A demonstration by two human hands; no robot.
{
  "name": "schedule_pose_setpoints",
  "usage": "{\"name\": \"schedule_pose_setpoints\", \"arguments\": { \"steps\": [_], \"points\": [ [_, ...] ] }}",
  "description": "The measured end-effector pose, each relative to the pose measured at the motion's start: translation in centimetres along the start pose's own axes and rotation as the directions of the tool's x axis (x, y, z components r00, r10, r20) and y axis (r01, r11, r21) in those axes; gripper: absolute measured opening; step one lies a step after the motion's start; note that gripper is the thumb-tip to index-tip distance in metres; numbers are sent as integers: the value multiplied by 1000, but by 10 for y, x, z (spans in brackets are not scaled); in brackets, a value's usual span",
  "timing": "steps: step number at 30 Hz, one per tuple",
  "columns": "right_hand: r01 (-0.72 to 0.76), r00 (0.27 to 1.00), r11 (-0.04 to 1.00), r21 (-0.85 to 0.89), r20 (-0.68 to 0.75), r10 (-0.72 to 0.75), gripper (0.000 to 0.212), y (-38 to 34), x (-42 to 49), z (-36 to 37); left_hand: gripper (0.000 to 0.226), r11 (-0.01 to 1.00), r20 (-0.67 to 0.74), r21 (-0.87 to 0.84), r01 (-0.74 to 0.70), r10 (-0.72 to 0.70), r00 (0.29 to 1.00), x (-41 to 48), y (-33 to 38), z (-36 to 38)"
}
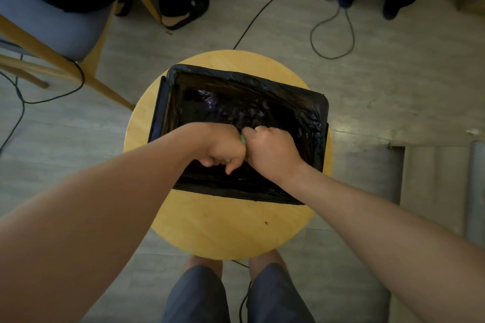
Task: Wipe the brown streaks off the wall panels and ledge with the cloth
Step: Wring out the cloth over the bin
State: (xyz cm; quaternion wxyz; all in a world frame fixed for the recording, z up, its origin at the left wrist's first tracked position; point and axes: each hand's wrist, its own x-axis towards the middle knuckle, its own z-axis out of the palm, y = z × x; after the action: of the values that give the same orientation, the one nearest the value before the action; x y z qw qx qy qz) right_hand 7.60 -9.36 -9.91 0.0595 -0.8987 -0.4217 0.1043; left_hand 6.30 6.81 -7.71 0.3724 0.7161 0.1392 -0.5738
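Observation:
Both fists are pressed together over a rectangular basin lined with black plastic point(319, 115). My left hand point(223, 148) and my right hand point(270, 150) each grip a green cloth point(243, 139), which shows only as a thin strip between them and a bit under the left fingers. Most of the cloth is hidden inside the hands. The basin stands on a round wooden stool point(228, 231). No wall panels or brown streaks are in view.
A wooden chair with a blue seat point(52, 23) and a seated person's legs are at the upper left. Another person's feet point(393, 0) stand at the upper right. Cables point(333, 34) lie on the grey floor. A grey ledge or step point(433, 178) is at the right.

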Motion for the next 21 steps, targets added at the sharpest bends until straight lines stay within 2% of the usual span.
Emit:
{"name": "schedule_pose_setpoints", "arguments": {
  "steps": [3,5,6,9,11,13,15,17,21],
  "points": [
    [-15,999,998,-54,40,17,23,2,-2,2,15,998,-24,-63,-17,16,1000,5,-3,5],
    [-56,977,998,-27,205,61,22,4,3,-7,24,994,-115,8,-108,108,987,7,-7,11],
    [-105,947,994,37,309,88,22,5,6,-14,35,985,-164,49,-166,171,972,9,-10,14],
    [-317,776,922,222,620,117,12,10,18,-31,86,936,-333,132,-327,353,874,3,-24,19],
    [-440,668,854,279,737,103,13,17,24,-37,103,895,-405,202,-398,446,798,-7,-31,19],
    [-598,562,744,296,818,126,24,23,26,-42,106,854,-406,304,-422,517,754,-18,-33,18],
    [-720,469,620,311,877,104,32,26,26,-47,106,821,-354,400,-407,548,758,-24,-31,16],
    [-778,420,524,347,907,23,29,26,27,-51,109,818,-316,425,-388,536,783,-24,-27,15],
    [-793,370,505,340,928,-44,34,27,32,-54,120,832,-278,385,-400,517,810,-24,-20,16]
  ]
}}
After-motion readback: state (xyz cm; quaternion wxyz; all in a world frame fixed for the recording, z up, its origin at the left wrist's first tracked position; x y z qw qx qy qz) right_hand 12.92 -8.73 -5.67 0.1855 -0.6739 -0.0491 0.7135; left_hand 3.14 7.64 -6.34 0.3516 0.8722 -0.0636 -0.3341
